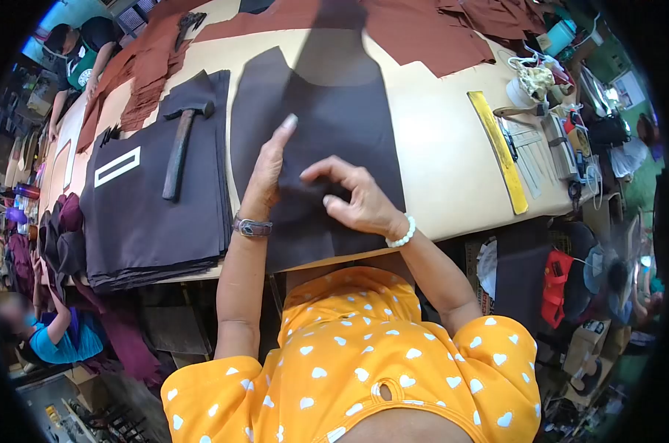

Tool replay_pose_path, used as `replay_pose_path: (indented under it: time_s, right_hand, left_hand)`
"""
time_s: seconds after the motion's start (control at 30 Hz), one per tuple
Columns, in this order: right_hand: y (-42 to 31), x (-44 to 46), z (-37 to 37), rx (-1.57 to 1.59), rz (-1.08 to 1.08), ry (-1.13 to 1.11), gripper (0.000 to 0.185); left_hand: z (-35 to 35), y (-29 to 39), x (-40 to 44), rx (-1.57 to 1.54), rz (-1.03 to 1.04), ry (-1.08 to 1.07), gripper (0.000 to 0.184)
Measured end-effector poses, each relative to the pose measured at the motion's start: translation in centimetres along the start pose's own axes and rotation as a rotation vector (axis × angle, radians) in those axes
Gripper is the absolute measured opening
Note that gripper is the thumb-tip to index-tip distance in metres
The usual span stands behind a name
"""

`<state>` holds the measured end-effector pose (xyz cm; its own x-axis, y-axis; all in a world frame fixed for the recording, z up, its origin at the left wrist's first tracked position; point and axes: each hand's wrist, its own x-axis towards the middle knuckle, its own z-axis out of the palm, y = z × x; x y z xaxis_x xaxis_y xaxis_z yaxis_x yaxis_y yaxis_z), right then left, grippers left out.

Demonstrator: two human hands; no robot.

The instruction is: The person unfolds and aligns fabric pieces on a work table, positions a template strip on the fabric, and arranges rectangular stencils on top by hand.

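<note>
Over a dark cut fabric piece (349,125) on the table, both my hands are raised near its lower half. My left hand (268,166), with a watch at the wrist, is held edge-on with the thumb side up and nothing in it. To its right, my right hand (357,196), with a pale bead bracelet, has bent fingers and thumb apart and holds nothing. Left of the piece lies a stack of dark fabric (157,236). On that stack rest a hammer (179,151) and a white rectangular frame (117,167).
A yellow ruler (498,151) lies at the table's right, beside thin tools and a wooden-handled tool (519,111). Reddish-brown fabric (430,33) covers the far side. One co-worker (83,59) is at upper left, another (65,332) at lower left.
</note>
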<state>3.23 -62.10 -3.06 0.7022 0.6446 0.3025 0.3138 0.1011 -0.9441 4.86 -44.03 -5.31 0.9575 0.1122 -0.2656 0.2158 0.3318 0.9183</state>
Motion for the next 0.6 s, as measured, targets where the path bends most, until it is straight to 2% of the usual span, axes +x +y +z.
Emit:
replay_pose_path:
  time_s: [0.03,0.1,0.13,0.17,0.23,0.3,0.37,0.4,0.5,0.53,0.6]
  right_hand:
    - [0.4,-0.1,0.3,-0.063,-0.039,-0.046,0.033]
    - [0.5,0.0,-0.1,-0.334,-0.144,0.075,0.03]
    - [0.3,0.3,-0.8,-0.57,-0.199,0.206,0.03]
    - [0.3,0.9,-1.8,-0.806,-0.253,0.338,0.03]
    - [1.2,1.8,-3.7,-0.984,-0.045,0.524,0.044]
    - [2.5,3.3,-5.4,-0.822,0.365,0.505,0.056]
    - [2.7,5.0,-5.9,-0.555,0.571,0.408,0.064]
    - [2.9,5.8,-6.0,-0.418,0.67,0.353,0.067]
    - [6.6,6.9,-6.5,-0.379,0.529,0.404,0.071]
    - [8.0,7.2,-7.0,-0.301,0.506,0.438,0.069]
    - [9.5,6.9,-8.7,-0.166,0.491,0.458,0.068]
  left_hand:
    - [-0.6,-0.3,0.2,0.054,0.033,-0.027,0.056]
    - [-2.0,-1.0,0.2,0.161,0.098,-0.078,0.049]
    - [-1.3,-0.4,-0.8,0.034,0.078,0.06,0.047]
    - [-1.6,-0.8,-1.2,0.17,0.21,0.124,0.048]
    - [-2.6,-1.8,-1.9,0.445,0.471,0.249,0.051]
    - [-3.1,-1.7,-3.0,0.689,0.519,0.322,0.061]
    - [-3.3,-1.4,-4.0,0.892,0.644,0.358,0.066]
    - [-3.6,-1.5,-4.2,0.87,0.575,0.327,0.062]
    - [-4.5,-1.9,-4.3,0.8,0.368,0.229,0.051]
    - [-4.1,-1.8,-4.3,0.785,0.359,0.272,0.043]
    - [-3.9,-2.3,-3.1,0.743,0.406,0.211,0.042]
